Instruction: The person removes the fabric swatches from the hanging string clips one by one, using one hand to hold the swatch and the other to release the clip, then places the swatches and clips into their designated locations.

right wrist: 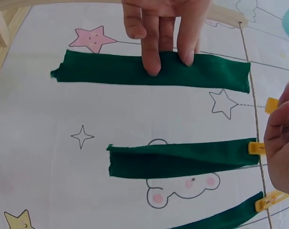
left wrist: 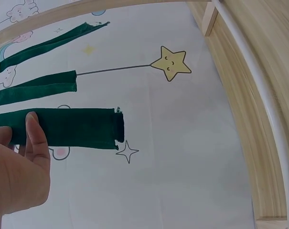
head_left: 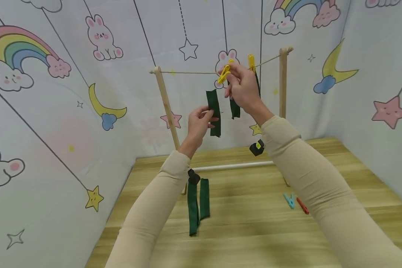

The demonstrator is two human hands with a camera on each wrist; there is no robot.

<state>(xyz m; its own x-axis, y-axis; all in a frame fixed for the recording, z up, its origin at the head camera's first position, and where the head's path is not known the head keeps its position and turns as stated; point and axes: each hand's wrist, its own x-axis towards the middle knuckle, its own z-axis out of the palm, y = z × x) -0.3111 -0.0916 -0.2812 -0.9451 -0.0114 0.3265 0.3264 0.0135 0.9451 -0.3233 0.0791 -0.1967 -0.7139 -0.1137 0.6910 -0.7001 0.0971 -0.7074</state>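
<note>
My left hand (head_left: 198, 124) pinches a dark green fabric strip (head_left: 214, 104) between thumb and fingers, upright below the rope (head_left: 187, 72). In the right wrist view, the upper end of that strip (right wrist: 220, 71) lines up with the rope; whether they touch I cannot tell. My right hand (head_left: 245, 87), close to the rope, holds a yellow clothespin (head_left: 224, 74) between thumb and fingers. Behind it hang a second green strip (right wrist: 182, 160) and a third strip (right wrist: 235, 212), each clipped to the rope by a yellow clothespin (head_left: 251, 61).
Wooden posts (head_left: 283, 82) carry the rope, with a white bar (head_left: 234, 166) low between them. On the wooden table (head_left: 248, 238) lie more green strips (head_left: 204, 197), a blue clothespin (head_left: 289, 201) and a red clothespin (head_left: 302, 206). A patterned curtain (head_left: 137, 111) surrounds the table.
</note>
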